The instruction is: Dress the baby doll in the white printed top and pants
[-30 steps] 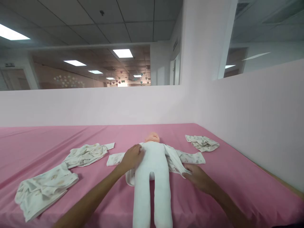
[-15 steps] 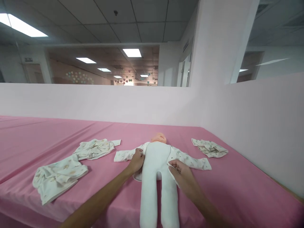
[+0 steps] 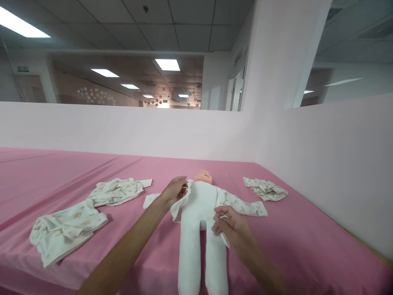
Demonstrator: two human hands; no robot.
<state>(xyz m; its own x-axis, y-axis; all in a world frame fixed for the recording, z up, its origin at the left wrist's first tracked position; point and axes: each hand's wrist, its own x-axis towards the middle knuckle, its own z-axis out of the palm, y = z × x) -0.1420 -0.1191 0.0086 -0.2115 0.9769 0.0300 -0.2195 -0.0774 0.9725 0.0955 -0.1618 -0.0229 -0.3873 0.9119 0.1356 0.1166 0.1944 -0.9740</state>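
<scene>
Your doll [image 3: 188,254] lay on the pink cloth [image 3: 291,237], arms apparently in the shirt [image 3: 235,200], whose front was not yet closed. Your left hand [image 3: 175,190] pinched one front edge; your right hand [image 3: 231,223] seemed to pinch the other.

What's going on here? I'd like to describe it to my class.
A person is handling a small printed shirt on a white-bodied doll that lies on a pink sheet. The left hand lifts one front edge beside the doll's chest; the right hand holds the other edge, lower down. The shirt is open in front, its sleeves spread to both sides. More clothes lie to the left, and a crumpled garment to the right.
</scene>
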